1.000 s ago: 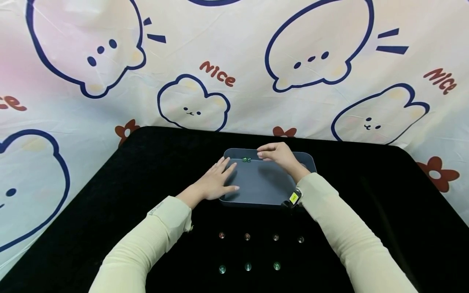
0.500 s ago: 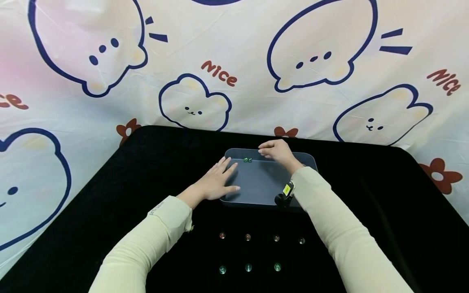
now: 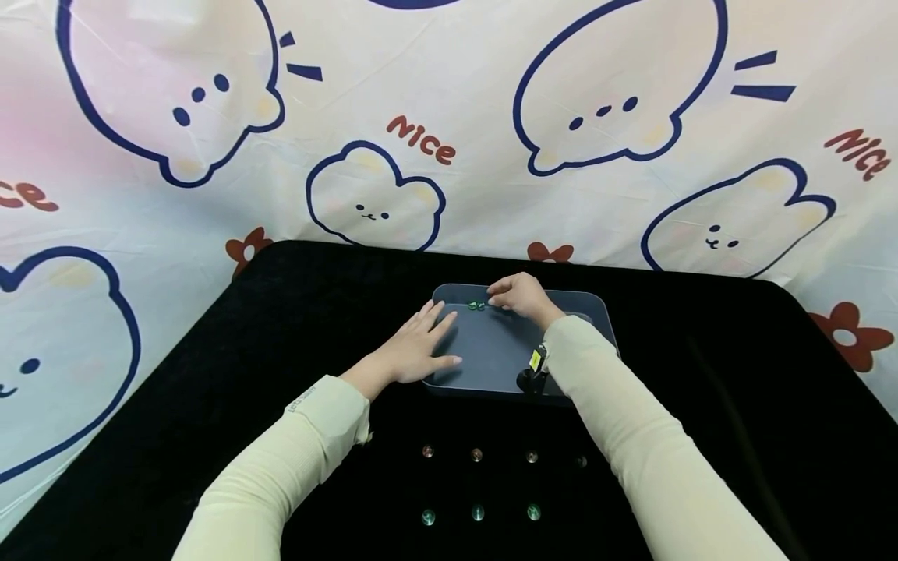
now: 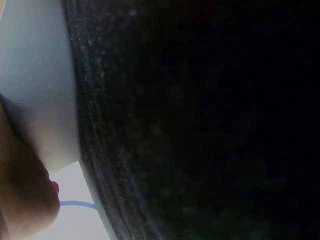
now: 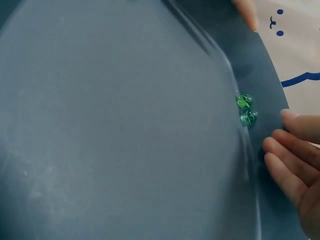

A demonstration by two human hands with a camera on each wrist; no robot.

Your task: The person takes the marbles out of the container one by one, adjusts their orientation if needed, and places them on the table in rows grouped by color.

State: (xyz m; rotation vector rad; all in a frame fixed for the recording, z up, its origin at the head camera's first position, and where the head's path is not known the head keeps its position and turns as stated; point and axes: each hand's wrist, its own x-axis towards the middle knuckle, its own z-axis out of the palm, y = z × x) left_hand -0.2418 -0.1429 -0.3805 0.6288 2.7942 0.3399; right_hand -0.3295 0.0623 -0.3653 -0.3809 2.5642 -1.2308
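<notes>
A grey-blue tray (image 3: 484,351) lies on the black cloth. Spread fingers of my left hand (image 3: 410,349) rest over its left edge, with the thumb inside; the left wrist view shows only part of that hand (image 4: 27,192) beside the tray's outer wall. By the far wall is my right hand (image 3: 522,296), its fingers loosely bent and nothing visible between them. Just beside those fingertips, two green glass marbles, one (image 5: 244,101) and another (image 5: 248,118), touch each other at the foot of that wall.
Nearer me on the black cloth (image 3: 337,499) lie two rows of marbles: reddish or clear ones like this marble (image 3: 477,455), and green ones like this marble (image 3: 478,513). A printed curtain (image 3: 484,195) hangs behind the table.
My right hand has risen slightly, then come down and left along the far wall, closer to the two green marbles. The left hand and the marbles have stayed put.
</notes>
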